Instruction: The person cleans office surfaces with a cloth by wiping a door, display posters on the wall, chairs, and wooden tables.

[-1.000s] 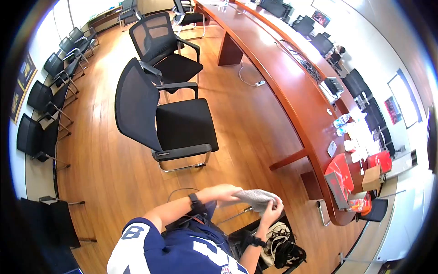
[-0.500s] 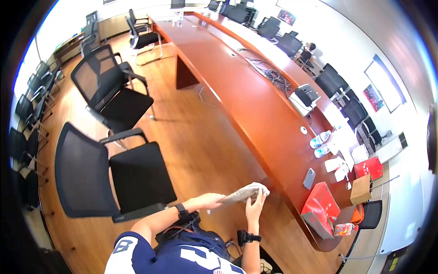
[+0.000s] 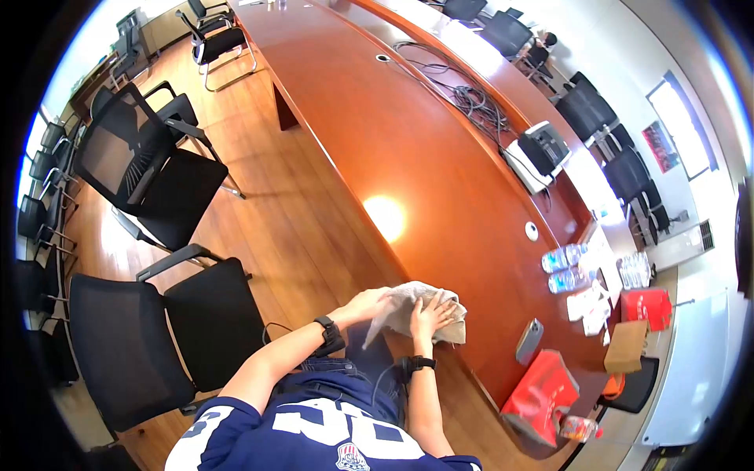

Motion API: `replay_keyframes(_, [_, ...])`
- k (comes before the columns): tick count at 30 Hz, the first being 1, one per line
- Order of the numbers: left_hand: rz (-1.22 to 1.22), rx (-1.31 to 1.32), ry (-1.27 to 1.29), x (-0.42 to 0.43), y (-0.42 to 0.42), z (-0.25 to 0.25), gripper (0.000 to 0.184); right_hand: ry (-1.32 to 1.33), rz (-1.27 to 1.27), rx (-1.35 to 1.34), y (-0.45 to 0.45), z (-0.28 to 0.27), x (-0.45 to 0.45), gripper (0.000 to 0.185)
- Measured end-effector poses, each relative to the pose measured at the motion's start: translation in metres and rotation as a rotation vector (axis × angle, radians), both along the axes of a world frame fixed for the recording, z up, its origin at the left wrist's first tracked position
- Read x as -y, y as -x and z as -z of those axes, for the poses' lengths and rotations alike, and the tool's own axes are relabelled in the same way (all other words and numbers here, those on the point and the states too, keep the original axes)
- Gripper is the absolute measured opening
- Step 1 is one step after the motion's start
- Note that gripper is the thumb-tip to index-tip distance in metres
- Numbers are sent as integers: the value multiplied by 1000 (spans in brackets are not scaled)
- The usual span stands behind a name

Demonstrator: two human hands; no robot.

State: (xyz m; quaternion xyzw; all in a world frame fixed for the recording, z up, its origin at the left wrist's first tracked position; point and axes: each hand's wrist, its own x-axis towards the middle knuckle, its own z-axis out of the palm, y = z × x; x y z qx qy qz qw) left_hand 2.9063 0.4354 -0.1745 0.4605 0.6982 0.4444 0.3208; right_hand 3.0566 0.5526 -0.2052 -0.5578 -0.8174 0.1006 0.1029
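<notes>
A light grey cloth [image 3: 404, 302] lies bunched and partly unfolded at the near edge of the brown table [image 3: 440, 220], one corner hanging down toward my lap. My left hand [image 3: 366, 304] grips its left side, the fingers closed on the fabric. Spread out flat over the right part of the cloth is my right hand [image 3: 430, 317]. To the right of that hand, a phone [image 3: 529, 341] and a red paper bag [image 3: 543, 396] rest on the table. What lies under the cloth is hidden.
Water bottles [image 3: 567, 268], white papers [image 3: 589, 304], a brown box [image 3: 626, 346] and a bottle with a red cap [image 3: 580, 429] are at the right. Cables [image 3: 479, 106] and a desk phone [image 3: 542, 149] sit farther back. An office chair [image 3: 208, 314] stands at my left.
The cloth has moved to the table edge and spread wider. My right hand went from pinching it to lying flat on it. The view has shifted closer to the table.
</notes>
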Motion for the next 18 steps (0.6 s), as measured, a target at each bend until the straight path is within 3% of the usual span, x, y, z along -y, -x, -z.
replay_keyframes(2, [-186,-138,-17,-30,36,10,27,33,-100,21,38,-1,-33,68])
replay_keyframes(4, [-281,-351,193,-51,71,-8,25,77,-272,-7,70,-9,-63,71])
replay_keyframes(6, [-425,-483,54,-71,94,-7,21,136,-367,44,106,-13,-97,74])
replay_keyframes(9, [-550,-626,83,-103,139,-5,23,147,-509,17,166,-12,-144,74])
replay_keyframes(12, [-694,-642,148,-124,172,-5,25,111,-602,-23,229,-14,-174,75])
replay_keyframes(18, [-742,-725,348,-172,260,7,48,98,-660,-21,339,-10,-215,72])
